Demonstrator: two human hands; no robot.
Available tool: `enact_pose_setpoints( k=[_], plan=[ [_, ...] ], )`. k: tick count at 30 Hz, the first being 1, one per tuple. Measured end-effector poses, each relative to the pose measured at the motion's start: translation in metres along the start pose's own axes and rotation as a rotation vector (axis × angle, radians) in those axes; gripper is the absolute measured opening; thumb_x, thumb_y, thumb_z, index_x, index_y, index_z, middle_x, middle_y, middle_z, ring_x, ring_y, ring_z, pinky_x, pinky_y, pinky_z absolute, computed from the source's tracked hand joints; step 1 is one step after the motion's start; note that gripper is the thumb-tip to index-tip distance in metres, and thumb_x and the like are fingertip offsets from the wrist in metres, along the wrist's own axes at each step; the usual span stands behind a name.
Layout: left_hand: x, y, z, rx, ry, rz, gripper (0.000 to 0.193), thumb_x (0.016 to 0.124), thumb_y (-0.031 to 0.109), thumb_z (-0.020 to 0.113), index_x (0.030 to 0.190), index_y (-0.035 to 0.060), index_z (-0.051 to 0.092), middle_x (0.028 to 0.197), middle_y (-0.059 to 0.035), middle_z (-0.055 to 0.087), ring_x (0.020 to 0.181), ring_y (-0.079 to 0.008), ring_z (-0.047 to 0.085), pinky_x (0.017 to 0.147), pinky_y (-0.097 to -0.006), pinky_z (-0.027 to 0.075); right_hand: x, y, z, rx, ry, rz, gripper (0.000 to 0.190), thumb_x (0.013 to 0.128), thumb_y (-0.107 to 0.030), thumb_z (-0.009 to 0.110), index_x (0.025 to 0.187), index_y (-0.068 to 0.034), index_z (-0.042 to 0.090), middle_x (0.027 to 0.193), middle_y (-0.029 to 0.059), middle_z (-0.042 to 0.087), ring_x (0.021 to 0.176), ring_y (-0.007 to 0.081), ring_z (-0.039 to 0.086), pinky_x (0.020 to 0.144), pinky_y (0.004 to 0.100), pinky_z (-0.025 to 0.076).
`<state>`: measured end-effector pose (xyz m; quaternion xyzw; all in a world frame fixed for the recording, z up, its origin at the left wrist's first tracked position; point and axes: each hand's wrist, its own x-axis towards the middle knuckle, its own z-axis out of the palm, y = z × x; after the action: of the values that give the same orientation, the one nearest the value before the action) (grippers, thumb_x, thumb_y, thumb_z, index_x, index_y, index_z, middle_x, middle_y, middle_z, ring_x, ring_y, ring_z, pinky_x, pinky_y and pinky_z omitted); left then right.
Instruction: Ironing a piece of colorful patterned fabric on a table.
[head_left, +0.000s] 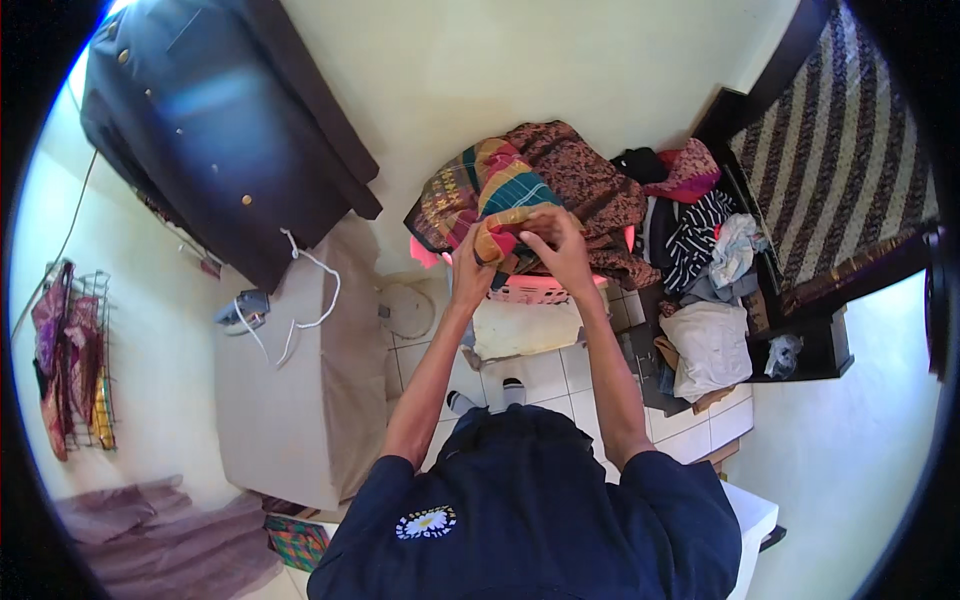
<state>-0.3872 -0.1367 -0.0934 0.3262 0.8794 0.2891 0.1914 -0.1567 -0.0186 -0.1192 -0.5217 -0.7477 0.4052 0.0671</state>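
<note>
My left hand (474, 262) grips a bunched edge of a checked cloth (517, 191) in red, yellow and green. At the other side of that fold is my right hand (559, 244), its thumb and fingers bent against the fabric; whether they pinch it cannot be told. The cloth lies over a pink plastic laundry basket (527, 291), whose slotted wall shows below the hands. Beside it, a brown and black patterned cloth (577, 165) drapes over the basket's right part.
Left stands a cloth-covered ironing surface (277, 405) with an iron (244, 309) and white cord; a dark jacket (225, 135) hangs above. Piled clothes (705, 345) lie on dark furniture at right, near a striped cloth (832, 157). A wire rack (94, 360) hangs far left.
</note>
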Motion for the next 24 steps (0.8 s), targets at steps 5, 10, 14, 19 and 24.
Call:
enact_pose_setpoints(
  k=[5, 10, 14, 19, 24],
  plan=[
    [-0.018, -0.011, 0.015, 0.202, -0.088, 0.108, 0.082, 0.072, 0.035, 0.082, 0.142, 0.0269, 0.042, 0.137, -0.0121, 0.043, 0.114, -0.0402, 0.048, 0.079, -0.0523, 0.054, -0.004, -0.007, 0.007, 0.085, -0.215, 0.018, 0.091, 0.084, -0.039, 0.074, 0.153, -0.022, 0.018, 0.149, 0.0204, 0.038, 0.132, 0.0389, 0.044, 0.105, 0.0511, 0.041],
    [-0.025, 0.000, 0.029, 0.273, 0.112, 0.152, 0.066, 0.079, 0.028, 0.076, 0.137, 0.0177, 0.047, 0.143, -0.0178, 0.036, 0.124, -0.0409, 0.040, 0.099, -0.0553, 0.041, -0.006, -0.017, 0.001, 0.017, -0.146, 0.045, 0.084, 0.085, -0.032, 0.075, 0.152, -0.021, 0.025, 0.141, 0.0211, 0.045, 0.134, 0.0351, 0.043, 0.103, 0.0521, 0.043],
    [-0.033, 0.056, 0.037, 0.138, 0.140, 0.424, 0.048, 0.087, 0.018, 0.069, 0.131, 0.0118, 0.052, 0.136, -0.0194, 0.043, 0.117, -0.0364, 0.050, 0.099, -0.0493, 0.042, -0.008, 0.008, -0.012, 0.124, -0.025, -0.035, 0.072, 0.087, -0.022, 0.072, 0.147, -0.018, 0.034, 0.133, 0.0185, 0.052, 0.124, 0.0301, 0.054, 0.094, 0.0457, 0.049],
    [-0.054, 0.141, 0.043, -0.504, -0.279, 0.415, 0.040, 0.094, 0.019, 0.065, 0.130, 0.0080, 0.053, 0.124, -0.0103, 0.056, 0.099, -0.0167, 0.060, 0.075, -0.0270, 0.053, -0.060, -0.025, -0.080, 0.545, 0.279, -0.182, 0.043, 0.090, -0.010, 0.065, 0.131, -0.012, 0.052, 0.106, 0.0101, 0.065, 0.077, 0.0164, 0.065, 0.072, 0.0303, 0.054],
    [-0.102, 0.220, 0.063, -0.741, -0.548, 0.447, 0.042, 0.091, 0.015, 0.067, 0.130, 0.0081, 0.052, 0.128, -0.0096, 0.055, 0.100, -0.0165, 0.061, 0.076, -0.0278, 0.052, -0.115, 0.019, -0.152, 0.735, 0.518, -0.099, 0.036, 0.095, -0.009, 0.061, 0.129, -0.009, 0.051, 0.109, 0.0085, 0.066, 0.080, 0.0098, 0.062, 0.071, 0.0248, 0.052]
  ],
)
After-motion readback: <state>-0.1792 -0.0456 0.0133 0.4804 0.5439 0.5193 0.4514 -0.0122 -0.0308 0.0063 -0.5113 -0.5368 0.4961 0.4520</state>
